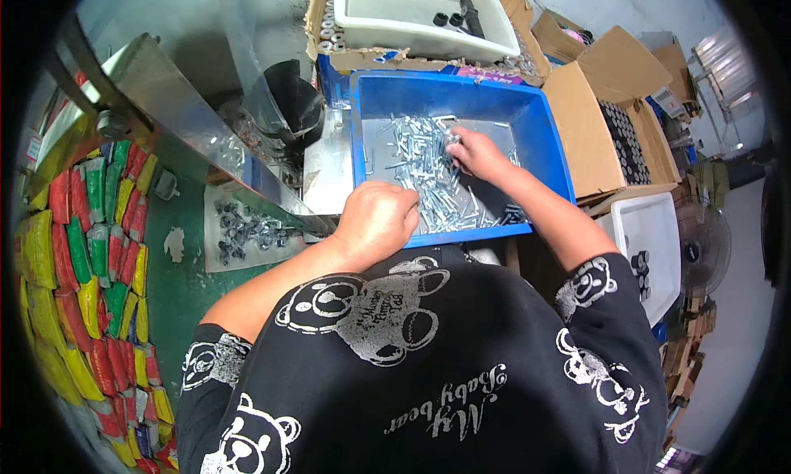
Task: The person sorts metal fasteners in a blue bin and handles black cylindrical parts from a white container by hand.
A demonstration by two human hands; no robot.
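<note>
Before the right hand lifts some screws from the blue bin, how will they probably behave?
The screws look metallic, so probably stiff and heavy for their size. Lying loose in the blue bin, several may slip from the right hand. Their round shanks may roll.

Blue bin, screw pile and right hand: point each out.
blue bin [550,136]: head view, right wall.
screw pile [428,173]: head view, middle of heap.
right hand [474,153]: head view, back of hand.

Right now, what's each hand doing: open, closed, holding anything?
Left hand: closed fist at the blue bin edge; contents hidden.
Right hand: fingers curled into the screws; firm hold unclear.
</note>
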